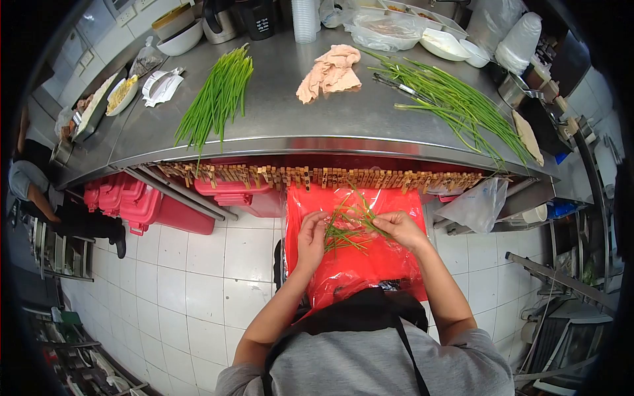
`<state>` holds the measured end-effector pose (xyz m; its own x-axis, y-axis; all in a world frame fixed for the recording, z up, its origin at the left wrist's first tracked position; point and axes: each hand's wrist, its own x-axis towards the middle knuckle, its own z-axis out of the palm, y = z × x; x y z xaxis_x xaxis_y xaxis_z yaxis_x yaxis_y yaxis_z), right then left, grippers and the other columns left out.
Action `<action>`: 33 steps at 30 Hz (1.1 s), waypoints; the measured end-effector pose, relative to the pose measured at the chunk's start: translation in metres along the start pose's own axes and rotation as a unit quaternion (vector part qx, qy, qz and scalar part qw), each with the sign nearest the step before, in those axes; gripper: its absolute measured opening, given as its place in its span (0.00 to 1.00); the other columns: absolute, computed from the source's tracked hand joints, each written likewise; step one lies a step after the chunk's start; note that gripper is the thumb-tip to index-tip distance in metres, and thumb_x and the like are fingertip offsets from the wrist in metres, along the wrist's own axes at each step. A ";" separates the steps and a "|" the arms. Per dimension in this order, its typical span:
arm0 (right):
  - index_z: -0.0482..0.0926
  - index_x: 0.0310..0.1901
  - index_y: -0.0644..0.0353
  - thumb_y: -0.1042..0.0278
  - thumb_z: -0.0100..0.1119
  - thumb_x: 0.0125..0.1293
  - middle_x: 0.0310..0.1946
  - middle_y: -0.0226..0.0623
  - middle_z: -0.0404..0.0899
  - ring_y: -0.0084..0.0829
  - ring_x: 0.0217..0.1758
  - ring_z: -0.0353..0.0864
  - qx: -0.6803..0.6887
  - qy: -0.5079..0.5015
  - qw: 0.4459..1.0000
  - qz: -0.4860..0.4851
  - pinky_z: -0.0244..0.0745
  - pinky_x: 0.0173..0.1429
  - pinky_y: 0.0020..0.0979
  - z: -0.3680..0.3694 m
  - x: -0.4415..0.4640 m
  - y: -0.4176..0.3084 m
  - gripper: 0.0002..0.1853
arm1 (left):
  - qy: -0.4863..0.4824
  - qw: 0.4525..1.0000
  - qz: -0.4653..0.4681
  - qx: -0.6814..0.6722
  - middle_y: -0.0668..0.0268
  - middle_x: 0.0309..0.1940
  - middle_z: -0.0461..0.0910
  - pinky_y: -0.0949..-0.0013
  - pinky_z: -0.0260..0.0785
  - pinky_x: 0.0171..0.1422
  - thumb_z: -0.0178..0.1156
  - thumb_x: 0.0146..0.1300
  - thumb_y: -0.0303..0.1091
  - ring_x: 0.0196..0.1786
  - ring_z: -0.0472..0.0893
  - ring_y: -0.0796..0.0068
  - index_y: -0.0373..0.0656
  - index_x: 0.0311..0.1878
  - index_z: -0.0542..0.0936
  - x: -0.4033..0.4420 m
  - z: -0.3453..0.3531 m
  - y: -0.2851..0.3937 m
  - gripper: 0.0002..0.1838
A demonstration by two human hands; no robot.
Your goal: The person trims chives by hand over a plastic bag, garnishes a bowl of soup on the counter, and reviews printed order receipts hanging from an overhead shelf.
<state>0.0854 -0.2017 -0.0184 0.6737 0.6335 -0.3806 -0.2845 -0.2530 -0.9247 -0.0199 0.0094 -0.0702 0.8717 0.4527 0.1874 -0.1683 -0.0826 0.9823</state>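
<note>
Below the counter's front edge, my right hand (398,229) is closed on a few thin green stalks (367,212). My left hand (313,232) is curved beside the loose green pieces (345,239), its fingers close together; whether it grips any is too small to tell. Under both hands lies a red plastic bag (389,259). On the steel counter, a bundle of green stalks (221,92) lies at the left and a looser bundle (462,99) at the right, with a pen-like tool (404,88) on it. Between them rests a crumpled pink cloth (331,71).
Wooden clothespins (310,176) line the counter's (277,125) front edge. White bowls (444,45), stacked cups (304,20) and a plate of yellow food (122,96) stand farther back. Red bins (165,210) sit below. Another person (39,191) stands at the far left.
</note>
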 end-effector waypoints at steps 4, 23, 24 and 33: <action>0.80 0.42 0.64 0.63 0.53 0.64 0.38 0.43 0.81 0.35 0.41 0.80 -0.280 0.152 0.945 -0.078 0.72 0.47 0.35 0.007 0.007 0.016 0.14 | 0.023 1.000 -0.016 -0.008 0.68 0.43 0.74 0.75 0.61 0.57 0.46 0.68 0.29 0.50 0.72 0.78 0.38 0.47 0.75 0.009 0.007 0.000 0.10; 0.79 0.31 0.60 0.68 0.62 0.53 0.31 0.42 0.75 0.44 0.37 0.77 -0.472 0.258 0.815 -0.218 0.73 0.42 0.42 0.041 0.101 0.029 0.06 | 0.037 0.989 -0.076 -0.120 0.64 0.43 0.76 0.75 0.65 0.56 0.46 0.66 0.22 0.48 0.75 0.77 0.35 0.48 0.72 -0.005 -0.006 0.011 0.09; 0.78 0.32 0.61 0.68 0.61 0.54 0.33 0.43 0.76 0.44 0.38 0.77 -0.451 0.248 0.833 -0.202 0.73 0.43 0.42 0.041 0.100 0.025 0.07 | 0.039 0.993 -0.053 -0.098 0.64 0.43 0.76 0.75 0.65 0.56 0.46 0.66 0.21 0.48 0.75 0.77 0.35 0.47 0.71 -0.004 -0.010 0.008 0.09; 0.74 0.35 0.60 0.62 0.58 0.58 0.29 0.46 0.78 0.45 0.37 0.79 -0.316 0.123 0.929 -0.146 0.72 0.41 0.42 0.062 0.073 -0.006 0.10 | 0.054 0.991 -0.049 -0.109 0.64 0.42 0.76 0.74 0.65 0.55 0.47 0.65 0.21 0.47 0.75 0.76 0.35 0.46 0.72 -0.006 -0.019 -0.009 0.08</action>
<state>0.0939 -0.1085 -0.0403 0.8163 0.5768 -0.0308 0.3412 -0.5246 -0.7800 -0.0321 0.0247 -0.0802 0.8367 0.5421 0.0776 -0.1909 0.1558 0.9692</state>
